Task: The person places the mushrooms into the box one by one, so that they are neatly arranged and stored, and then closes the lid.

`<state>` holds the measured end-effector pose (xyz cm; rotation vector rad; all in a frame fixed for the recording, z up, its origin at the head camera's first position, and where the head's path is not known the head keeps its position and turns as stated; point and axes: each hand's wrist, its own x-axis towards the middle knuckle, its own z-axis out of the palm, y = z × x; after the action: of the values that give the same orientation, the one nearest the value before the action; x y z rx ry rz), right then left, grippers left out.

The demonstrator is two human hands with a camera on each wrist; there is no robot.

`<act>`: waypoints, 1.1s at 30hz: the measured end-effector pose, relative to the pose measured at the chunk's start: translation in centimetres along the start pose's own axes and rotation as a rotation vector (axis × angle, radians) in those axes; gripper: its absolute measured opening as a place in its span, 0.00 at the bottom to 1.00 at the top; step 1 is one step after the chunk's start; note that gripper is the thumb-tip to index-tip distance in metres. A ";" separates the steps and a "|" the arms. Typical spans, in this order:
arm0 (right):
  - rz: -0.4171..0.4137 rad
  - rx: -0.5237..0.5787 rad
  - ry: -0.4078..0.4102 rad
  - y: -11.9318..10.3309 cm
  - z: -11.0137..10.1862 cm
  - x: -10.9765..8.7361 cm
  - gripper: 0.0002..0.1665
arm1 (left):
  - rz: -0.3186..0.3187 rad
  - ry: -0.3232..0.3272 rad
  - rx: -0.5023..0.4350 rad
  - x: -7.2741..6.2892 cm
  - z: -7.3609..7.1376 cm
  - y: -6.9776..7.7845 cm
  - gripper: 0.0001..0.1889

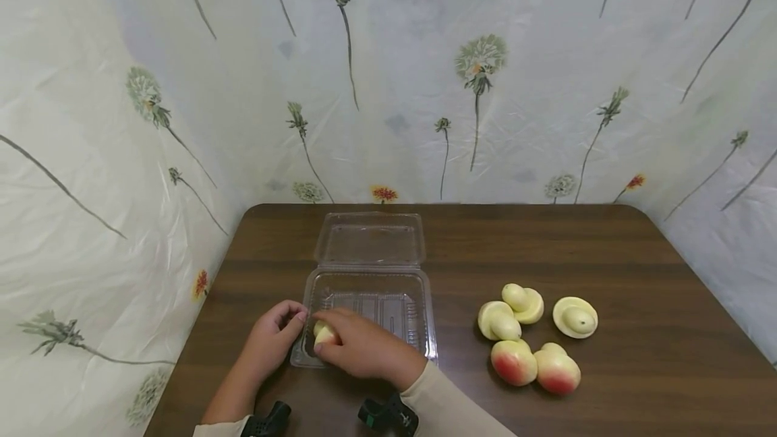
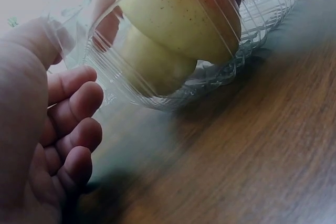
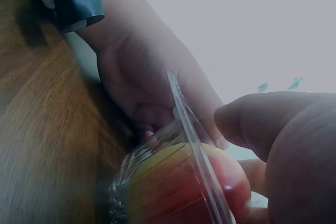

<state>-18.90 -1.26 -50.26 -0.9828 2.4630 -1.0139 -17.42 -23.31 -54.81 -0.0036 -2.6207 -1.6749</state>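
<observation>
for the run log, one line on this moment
right hand: holds fruit in box | left hand: holds box | lid: open | five fruits: on table

No lettering, brand or number can be read; a pale mark (image 1: 406,419) on the black wrist device (image 1: 391,415), bottom centre of the head view, is too small.

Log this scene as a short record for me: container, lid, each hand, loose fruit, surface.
Container: clear plastic box, open
Lid: clear lid, folded back on the far side
Left hand: left hand, at the box's left rim
Right hand: right hand, gripping a fruit inside the box, near its left side
Loose fruit: five, right of the box; two show red, three pale yellow
Surface: brown wood-grain table
</observation>
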 end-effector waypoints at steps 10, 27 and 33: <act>0.012 0.062 -0.005 0.0 -0.7 -0.1 0.33 | -0.002 -0.004 -0.015 0.1 0.1 -0.1 0.06; -0.043 -0.028 0.086 -0.8 -2.1 -1.7 0.30 | 0.003 0.023 0.016 -0.1 -0.2 -0.2 0.05; -0.013 -0.007 0.186 -0.2 -2.4 -2.5 0.25 | 0.012 0.024 0.029 0.0 0.0 -0.1 0.06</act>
<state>-18.22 1.56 -48.41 -0.9465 2.6130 -1.1489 -17.46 -23.38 -54.93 0.0007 -2.6221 -1.6222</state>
